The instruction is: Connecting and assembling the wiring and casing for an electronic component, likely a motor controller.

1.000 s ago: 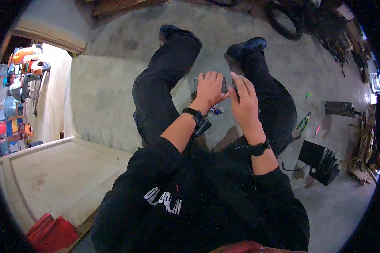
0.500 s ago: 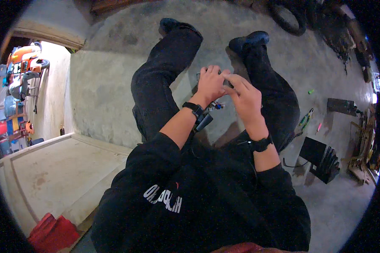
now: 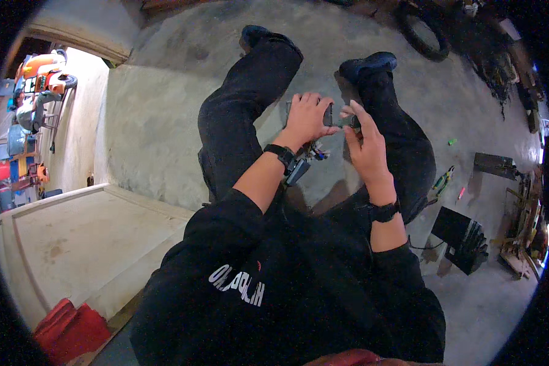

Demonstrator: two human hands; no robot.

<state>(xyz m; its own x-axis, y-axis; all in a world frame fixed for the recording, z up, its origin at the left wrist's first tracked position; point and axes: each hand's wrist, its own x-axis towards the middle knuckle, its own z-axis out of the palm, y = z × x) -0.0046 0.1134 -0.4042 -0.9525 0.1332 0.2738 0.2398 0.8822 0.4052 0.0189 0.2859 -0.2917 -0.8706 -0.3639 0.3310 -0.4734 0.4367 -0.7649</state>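
Note:
Fingers of my left hand (image 3: pixel 308 118) wrap over a dark, flat, box-like part (image 3: pixel 328 115), whose edges show on both sides of the hand. Most of its face is hidden beneath my palm. Below it a bunch of small coloured wires (image 3: pixel 317 151) sticks out. My right hand (image 3: pixel 366 141) is just to the right, apart from the box. Its thumb and fingers are bent around a small dark thing too small to make out, close to my left thumb tip.
On the floor to the right lie green-handled pliers (image 3: pixel 443 182), a pink stick-like piece (image 3: pixel 461 193), a small green piece (image 3: pixel 452 141), a black boxy unit (image 3: pixel 459 239) with a cable and a dark block (image 3: pixel 495 165). A tyre (image 3: pixel 422 33) lies far right. A pale wooden panel (image 3: pixel 97 235) is at left.
My right hand has drawn away from the left, to the right and slightly down, opening a gap between them. The left hand stays on the box, more of which now shows.

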